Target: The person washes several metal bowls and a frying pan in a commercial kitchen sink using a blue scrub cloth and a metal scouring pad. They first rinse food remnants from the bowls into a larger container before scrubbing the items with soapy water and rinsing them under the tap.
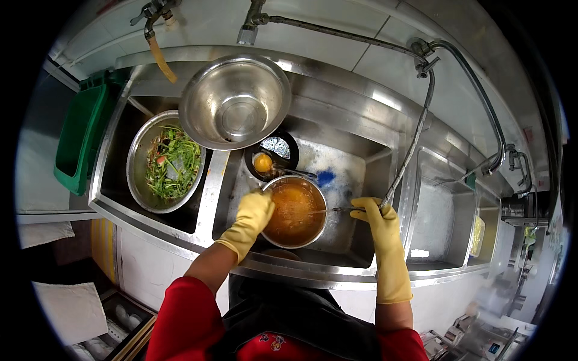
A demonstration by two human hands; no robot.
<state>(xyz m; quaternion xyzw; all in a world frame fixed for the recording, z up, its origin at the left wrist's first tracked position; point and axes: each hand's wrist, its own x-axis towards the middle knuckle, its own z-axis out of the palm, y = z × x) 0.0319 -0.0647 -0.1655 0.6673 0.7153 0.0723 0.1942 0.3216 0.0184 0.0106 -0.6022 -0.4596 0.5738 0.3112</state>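
Note:
Both my hands wear yellow rubber gloves. My left hand (255,210) is closed at the left rim of a round metal pot (325,214), its fingertips blurred. Brownish-orange liquid (293,212) fills much of the pot, which stands in the middle basin of a stainless steel sink (361,198). My right hand (377,210) grips the end of a flexible metal hose (417,131), right of the pot. From it a thin nozzle (345,209) points left, and a fine jet of water reaches the liquid. Behind the pot lies a black pan (293,144) with a round orange thing (263,163) in it.
A large steel bowl (198,94) rests tilted over the divider. In the left basin, a metal bowl (135,180) holds leafy scraps (189,158). A blue scouring pad or cloth (325,177) lies behind the pot. Taps (247,34) project overhead; a green bin (74,135) stands left.

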